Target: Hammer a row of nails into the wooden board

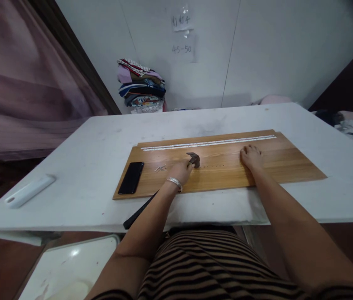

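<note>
My left hand [179, 171], with a silver bracelet at its wrist, is closed around a claw hammer [194, 161] close to its metal head. The hammer's dark handle runs back under my forearm and past the near edge of the wooden board [226, 179]. Beside the hammer head, a row of small nail heads or holes [213, 166] stretches to the right; which they are, I cannot tell. Several loose nails [160, 168] lie left of this hand. On the right part of the board rests my right hand [251, 156], fingers loosely bent and slightly apart, with nothing visible in it.
A black phone [131, 178] lies on the board's left end. White measuring strips [207, 143] run along its far side. The board sits on a white-covered table [79, 166], with a white long-shaped object [30, 191] at left. Folded clothes [143, 87] are stacked by the wall.
</note>
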Action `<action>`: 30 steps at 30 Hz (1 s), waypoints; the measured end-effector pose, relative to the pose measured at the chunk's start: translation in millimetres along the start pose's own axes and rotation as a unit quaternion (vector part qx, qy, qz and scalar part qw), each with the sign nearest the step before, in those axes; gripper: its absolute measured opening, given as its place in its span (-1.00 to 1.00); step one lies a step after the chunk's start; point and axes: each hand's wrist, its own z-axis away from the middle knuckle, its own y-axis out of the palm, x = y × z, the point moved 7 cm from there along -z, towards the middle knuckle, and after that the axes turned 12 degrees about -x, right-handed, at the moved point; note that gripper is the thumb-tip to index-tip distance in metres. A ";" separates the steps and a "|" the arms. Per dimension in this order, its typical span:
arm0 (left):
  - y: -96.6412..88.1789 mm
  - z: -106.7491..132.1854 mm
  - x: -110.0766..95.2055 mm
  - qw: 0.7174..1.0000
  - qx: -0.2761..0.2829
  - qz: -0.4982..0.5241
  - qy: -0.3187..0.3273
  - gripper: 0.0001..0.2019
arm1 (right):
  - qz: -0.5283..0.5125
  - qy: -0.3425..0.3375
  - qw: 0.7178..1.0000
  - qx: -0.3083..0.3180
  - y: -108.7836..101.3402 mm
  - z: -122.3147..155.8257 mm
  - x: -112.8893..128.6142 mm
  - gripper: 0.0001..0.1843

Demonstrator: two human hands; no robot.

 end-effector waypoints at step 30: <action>-6.1 -0.6 -1.4 1.000 -0.009 -0.016 0.001 -0.64 | -0.023 -0.002 1.000 -0.021 1.9 -0.5 -1.7 -0.49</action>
